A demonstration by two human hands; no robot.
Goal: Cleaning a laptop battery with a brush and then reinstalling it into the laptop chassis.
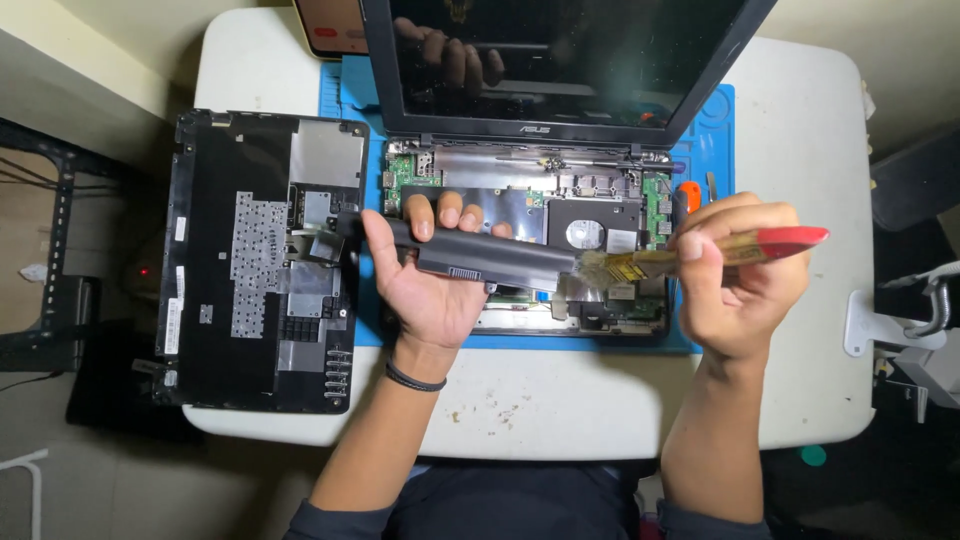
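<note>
The opened laptop base [560, 215] lies on a work mat [715, 120] at the table's [800, 130] centre, its screen [560, 55] rising at twelve o'clock. The removed keyboard cover [262, 260] lies at nine o'clock (overhanging the table edge). A phone [328, 25] sits at eleven o'clock.

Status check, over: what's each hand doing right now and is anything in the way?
Left hand gripping long black battery pack. Right hand gripping red-handled brush, bristles at the pack's end. Opened laptop directly beneath; removed cover panel lies apart, left.
</note>
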